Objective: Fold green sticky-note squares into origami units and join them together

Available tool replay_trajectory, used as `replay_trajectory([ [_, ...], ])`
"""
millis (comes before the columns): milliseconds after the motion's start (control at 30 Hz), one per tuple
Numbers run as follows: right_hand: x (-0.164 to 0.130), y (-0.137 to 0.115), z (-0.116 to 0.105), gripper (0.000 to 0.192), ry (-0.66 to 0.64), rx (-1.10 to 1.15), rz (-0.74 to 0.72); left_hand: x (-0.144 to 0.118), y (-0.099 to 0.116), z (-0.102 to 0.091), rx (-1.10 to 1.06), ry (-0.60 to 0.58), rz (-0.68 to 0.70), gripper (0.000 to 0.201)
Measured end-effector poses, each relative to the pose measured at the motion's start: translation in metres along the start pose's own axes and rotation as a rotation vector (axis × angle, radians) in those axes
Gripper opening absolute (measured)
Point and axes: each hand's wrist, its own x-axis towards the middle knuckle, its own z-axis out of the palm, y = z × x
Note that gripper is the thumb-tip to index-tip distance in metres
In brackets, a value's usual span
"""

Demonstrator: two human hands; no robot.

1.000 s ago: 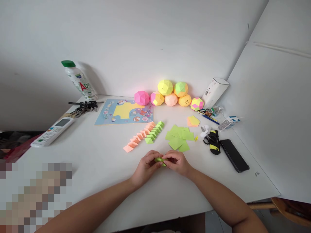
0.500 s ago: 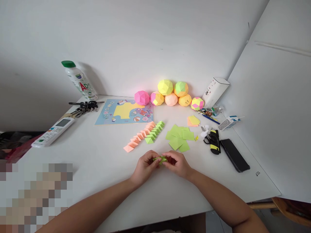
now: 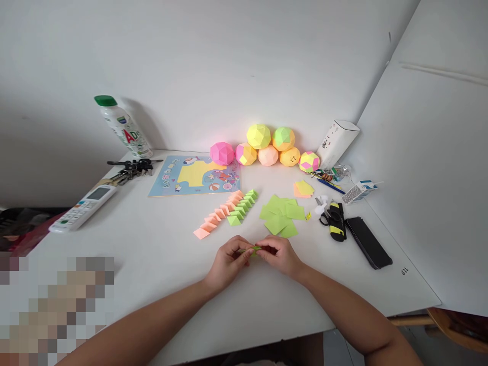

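Note:
My left hand point(image 3: 227, 260) and my right hand point(image 3: 280, 255) meet over the near middle of the white table point(image 3: 160, 264). Both pinch one small folded green paper piece point(image 3: 253, 249), which shows edge-on between the fingertips. Just beyond my hands lies a loose pile of green paper squares point(image 3: 281, 214). To its left run two rows of folded units, orange ones point(image 3: 218, 213) and green ones point(image 3: 242, 206).
Several paper balls point(image 3: 267, 146) line the back wall beside a white box point(image 3: 337, 142). A phone point(image 3: 368, 242), scissors point(image 3: 332, 218), yellow and orange squares point(image 3: 304, 189) lie right. A sticker sheet point(image 3: 196, 175), keys point(image 3: 131, 168), remote point(image 3: 83, 207) and bottle point(image 3: 122, 126) lie left.
The green piece has been turned between my fingertips and flattened, from a broader shape to a thin edge-on strip. My hands stayed in place.

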Motion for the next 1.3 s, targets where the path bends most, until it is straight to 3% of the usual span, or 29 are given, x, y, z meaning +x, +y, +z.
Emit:
replay_trajectory([
  [733,0.0009,0.0007,0.0012,0.011,-0.017,-0.067,-0.146,-0.0031,-0.0043,0.0002,0.184,-0.015,0.015,0.016],
  [1033,-0.0017,-0.0046,0.0028,0.007,-0.023,-0.054,-0.136,-0.0021,-0.0015,-0.0002,0.226,-0.036,0.042,0.018],
  [1300,-0.0022,-0.0045,0.0023,0.010,-0.017,-0.004,-0.123,-0.0004,-0.0014,-0.0023,0.093,-0.076,-0.017,0.022],
])
